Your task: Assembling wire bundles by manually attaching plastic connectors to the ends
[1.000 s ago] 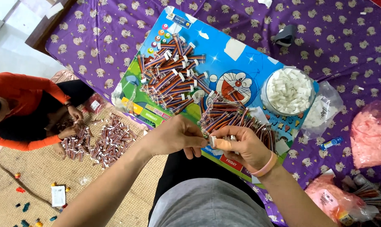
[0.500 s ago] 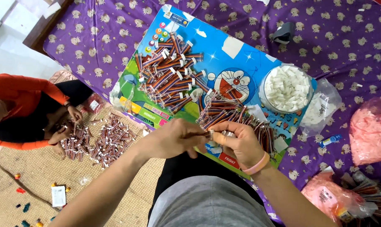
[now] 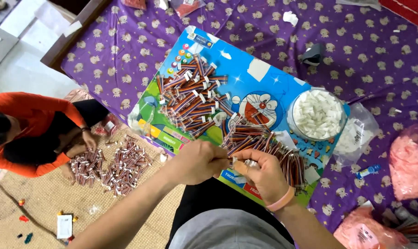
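Observation:
My left hand point(image 3: 199, 161) and my right hand point(image 3: 259, 170) meet over the near edge of a blue cartoon-printed board point(image 3: 264, 78). Together they pinch one small striped wire piece with a white end point(image 3: 230, 161) between the fingertips. My right wrist wears a pink band point(image 3: 281, 200). Just beyond my right hand lies a loose heap of striped pieces point(image 3: 264, 143). A tidier heap with white ends point(image 3: 190, 99) lies on the board's left half. A round clear bowl of small white caps point(image 3: 317, 114) stands at the board's right.
The board lies on a purple patterned sheet point(image 3: 370, 60). At the left, a person in an orange top point(image 3: 29, 129) sorts similar pieces point(image 3: 121, 168) on a woven mat. Clear and pink plastic bags point(image 3: 409, 161) lie at the right. A small blue tube point(image 3: 368, 171) lies near them.
My hands stay joined over the board's near edge, shifted slightly, fingers still working one piece. The person at the left keeps their hands at their pile.

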